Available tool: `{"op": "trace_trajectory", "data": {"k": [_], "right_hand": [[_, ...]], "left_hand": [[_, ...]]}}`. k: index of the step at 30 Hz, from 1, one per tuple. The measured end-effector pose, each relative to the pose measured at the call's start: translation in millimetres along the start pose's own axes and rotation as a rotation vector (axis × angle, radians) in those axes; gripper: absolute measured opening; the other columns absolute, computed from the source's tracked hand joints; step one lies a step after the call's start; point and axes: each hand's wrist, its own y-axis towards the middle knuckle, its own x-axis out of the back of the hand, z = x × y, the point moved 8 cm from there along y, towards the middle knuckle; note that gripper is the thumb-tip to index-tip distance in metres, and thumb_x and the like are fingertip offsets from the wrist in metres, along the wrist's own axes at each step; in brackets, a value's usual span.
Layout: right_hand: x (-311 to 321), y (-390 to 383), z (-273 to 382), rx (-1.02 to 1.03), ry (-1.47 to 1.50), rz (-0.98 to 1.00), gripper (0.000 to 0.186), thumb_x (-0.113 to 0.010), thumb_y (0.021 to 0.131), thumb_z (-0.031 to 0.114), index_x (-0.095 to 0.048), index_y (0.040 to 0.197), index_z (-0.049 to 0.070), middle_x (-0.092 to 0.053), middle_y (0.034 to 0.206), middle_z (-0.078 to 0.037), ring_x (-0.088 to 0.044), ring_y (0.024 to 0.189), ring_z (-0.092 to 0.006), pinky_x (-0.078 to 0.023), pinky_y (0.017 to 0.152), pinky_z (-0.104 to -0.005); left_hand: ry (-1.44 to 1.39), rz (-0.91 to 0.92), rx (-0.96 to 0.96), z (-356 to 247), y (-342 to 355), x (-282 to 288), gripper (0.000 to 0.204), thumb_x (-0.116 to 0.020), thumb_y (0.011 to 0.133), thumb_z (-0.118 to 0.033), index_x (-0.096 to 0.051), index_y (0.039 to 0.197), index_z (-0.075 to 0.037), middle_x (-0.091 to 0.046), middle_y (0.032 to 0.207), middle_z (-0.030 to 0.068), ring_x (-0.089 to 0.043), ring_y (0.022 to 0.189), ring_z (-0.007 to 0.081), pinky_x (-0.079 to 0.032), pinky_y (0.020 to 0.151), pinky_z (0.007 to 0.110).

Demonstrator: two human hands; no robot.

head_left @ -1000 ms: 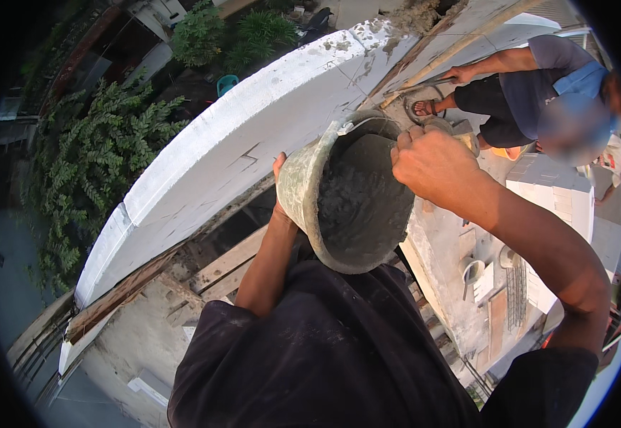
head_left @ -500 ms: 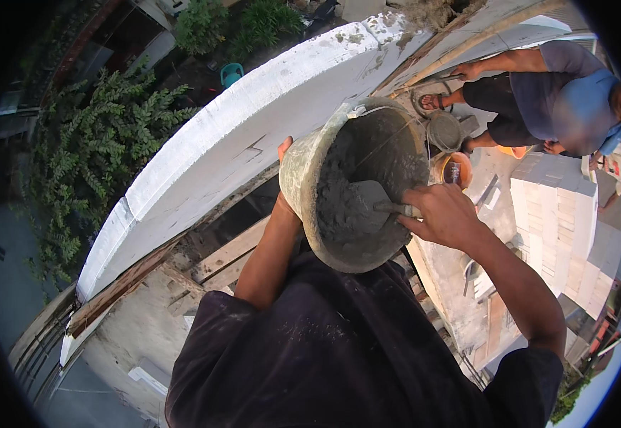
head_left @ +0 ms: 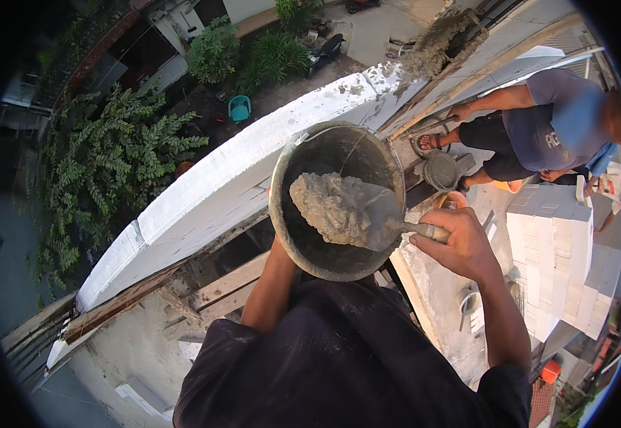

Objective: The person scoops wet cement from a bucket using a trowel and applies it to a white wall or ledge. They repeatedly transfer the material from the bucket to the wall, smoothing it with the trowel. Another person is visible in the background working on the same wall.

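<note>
My left hand [head_left: 275, 244] is mostly hidden behind the grimy bucket [head_left: 279, 235], holding it from the left side with its mouth upward. My right hand [head_left: 457, 238] grips the handle of a trowel [head_left: 427, 230]. A thick lump of wet grey mortar [head_left: 332, 207] lies on the trowel blade over the bucket's mouth. Just beyond the bucket runs a white block wall [head_left: 203, 185], with grey smears on its top edge.
At right, another person [head_left: 546, 132] stands bent beside stacked white blocks [head_left: 553, 250], a grey pail [head_left: 440, 171] and orange buckets [head_left: 453, 201]. Planks [head_left: 232, 284] and an opening lie below my left arm. Over the wall's far side are plants and a teal chair [head_left: 239, 107].
The trowel has come up out of the bucket's depths with a heap of mortar on it. The bucket's mouth faces more upward and has shifted left. The view has shifted slightly.
</note>
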Motion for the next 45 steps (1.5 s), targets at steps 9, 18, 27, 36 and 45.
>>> {"op": "trace_trajectory", "data": {"k": [9, 18, 27, 36, 45], "right_hand": [[24.4, 77.2, -85.1, -0.197, 0.877, 0.169, 0.028, -0.072, 0.102, 0.025, -0.069, 0.091, -0.001, -0.066, 0.072, -0.005, -0.058, 0.058, -0.0096, -0.044, 0.05, -0.0246], [5.2, 118.6, -141.3, -0.234, 1.315, -0.24, 0.032, -0.067, 0.106, 0.034, -0.063, 0.092, 0.005, -0.061, 0.072, -0.003, -0.055, 0.054, -0.01, -0.044, 0.048, -0.0248], [30.6, -15.0, -95.5, -0.34, 0.394, -0.303, 0.028, -0.079, 0.092, 0.026, -0.07, 0.088, 0.0, -0.062, 0.073, -0.006, -0.056, 0.071, -0.0173, -0.046, 0.068, -0.0349], [42.1, -16.2, 18.4, -0.053, -0.443, -0.078, 0.03, -0.072, 0.088, 0.011, -0.068, 0.115, 0.002, -0.067, 0.098, -0.015, -0.07, 0.097, -0.0347, -0.055, 0.077, -0.0455], [-26.7, 11.2, 100.5, 0.556, -1.008, 0.097, 0.015, -0.072, 0.083, 0.013, -0.075, 0.093, 0.003, -0.065, 0.092, -0.006, -0.068, 0.095, -0.0233, -0.055, 0.079, -0.0336]], "left_hand": [[0.214, 0.108, -0.144, -0.5, -5.3, -62.5, 0.061, -0.05, 0.108, -0.045, -0.044, 0.157, -0.01, -0.054, 0.152, 0.0149, -0.057, 0.135, 0.0303, -0.053, 0.111, 0.049], [0.415, 0.094, -0.201, -0.4, -1.0, -57.5, 0.053, -0.051, 0.112, -0.033, -0.044, 0.157, -0.007, -0.054, 0.152, 0.0139, -0.056, 0.136, 0.0266, -0.054, 0.111, 0.044], [0.214, 0.044, -0.104, 0.7, -0.5, -24.2, 0.052, -0.053, 0.11, -0.036, -0.054, 0.15, -0.004, -0.063, 0.143, 0.015, -0.064, 0.127, 0.0276, -0.06, 0.103, 0.044], [0.148, 0.103, 0.034, -14.4, -4.3, -11.2, 0.084, -0.04, 0.1, -0.075, -0.053, 0.155, -0.013, -0.057, 0.152, 0.0158, -0.057, 0.136, 0.0376, -0.046, 0.116, 0.058], [0.145, 0.072, 0.059, -3.7, -11.7, -9.3, 0.09, -0.035, 0.095, -0.077, -0.049, 0.159, -0.014, -0.054, 0.155, 0.0193, -0.055, 0.139, 0.0407, -0.042, 0.119, 0.06]]}}
